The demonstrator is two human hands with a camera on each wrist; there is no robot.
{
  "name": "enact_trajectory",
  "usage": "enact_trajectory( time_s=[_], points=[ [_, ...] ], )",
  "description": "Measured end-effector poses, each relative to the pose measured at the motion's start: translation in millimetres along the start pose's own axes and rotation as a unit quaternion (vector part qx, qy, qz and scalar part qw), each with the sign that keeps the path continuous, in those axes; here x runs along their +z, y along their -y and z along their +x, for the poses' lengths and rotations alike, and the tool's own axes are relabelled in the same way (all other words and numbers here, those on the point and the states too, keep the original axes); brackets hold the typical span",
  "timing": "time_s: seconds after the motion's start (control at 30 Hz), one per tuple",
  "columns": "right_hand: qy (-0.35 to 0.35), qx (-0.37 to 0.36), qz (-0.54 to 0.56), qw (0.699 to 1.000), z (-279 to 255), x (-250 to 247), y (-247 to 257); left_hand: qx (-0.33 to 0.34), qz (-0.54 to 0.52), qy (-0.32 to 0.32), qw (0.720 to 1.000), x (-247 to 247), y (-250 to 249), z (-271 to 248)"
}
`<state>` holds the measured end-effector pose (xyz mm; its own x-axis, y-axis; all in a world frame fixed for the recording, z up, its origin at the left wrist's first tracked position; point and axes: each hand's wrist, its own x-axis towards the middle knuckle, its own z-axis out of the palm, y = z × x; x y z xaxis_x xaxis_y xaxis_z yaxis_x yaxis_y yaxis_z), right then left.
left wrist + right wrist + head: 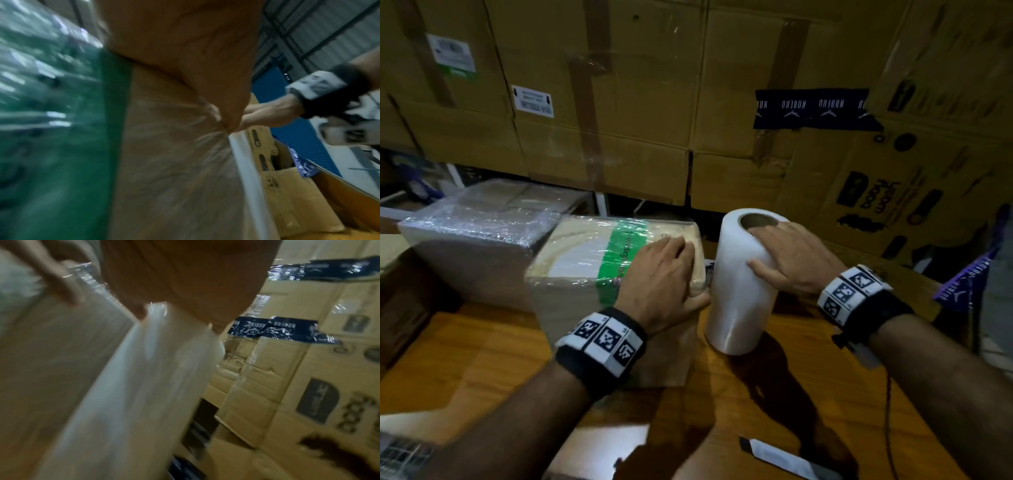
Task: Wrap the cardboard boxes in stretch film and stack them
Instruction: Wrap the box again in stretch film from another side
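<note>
On the table [465,342] we are pressing the left hand [661,277] flat on a filmed box [585,260] — right hand [791,257] clamping the roll [736,301] — stacking undone.

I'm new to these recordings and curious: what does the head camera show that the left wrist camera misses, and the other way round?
Only the head view shows the wooden table, a second film-wrapped cardboard box and the left hand pressing flat on the green-taped cardboard box. Only the left wrist view shows a blue corrugated wall. Both show that green-taped box and the right hand gripping the white stretch film roll.
</note>
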<state>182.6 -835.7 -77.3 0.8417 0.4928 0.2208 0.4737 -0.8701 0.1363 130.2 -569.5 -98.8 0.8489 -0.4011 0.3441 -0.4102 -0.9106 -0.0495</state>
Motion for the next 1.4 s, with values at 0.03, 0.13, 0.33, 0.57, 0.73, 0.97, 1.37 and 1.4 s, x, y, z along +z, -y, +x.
enact_trajectory(
  time_s=[0.03,0.13,0.33,0.57,0.73,0.97,1.37,1.4],
  points=[
    [-0.002,0.011,-0.035,0.999,6.5,0.4,4.5,0.03,-0.013,-0.009,0.999,0.5,5.8,-5.2],
    [-0.018,0.066,-0.093,0.993,22.1,6.0,24.8,0.064,-0.025,0.015,0.997,-4.1,27.7,-16.7],
    [-0.017,0.016,-0.021,1.0,17.1,8.4,10.0,0.008,-0.01,0.096,0.995,-8.8,45.9,-29.9],
    [-0.08,0.09,-0.027,0.992,30.6,20.3,22.9,0.029,-0.096,0.141,0.985,-23.2,53.1,-36.3],
    [-0.056,0.06,-0.092,0.992,20.0,20.1,3.7,0.049,-0.232,0.182,0.954,-35.1,71.7,-41.1],
    [-0.13,0.068,-0.024,0.989,24.7,27.2,16.8,0.023,-0.34,0.223,0.914,-42.7,95.3,-30.3],
    [-0.092,0.005,0.099,0.991,27.0,31.2,-2.8,-0.009,0.034,0.079,0.996,-22.4,-2.2,17.0],
    [-0.082,0.003,0.098,0.992,26.7,30.0,-3.6,-0.043,0.032,0.087,0.995,-16.3,-8.2,23.2]
  ],
)
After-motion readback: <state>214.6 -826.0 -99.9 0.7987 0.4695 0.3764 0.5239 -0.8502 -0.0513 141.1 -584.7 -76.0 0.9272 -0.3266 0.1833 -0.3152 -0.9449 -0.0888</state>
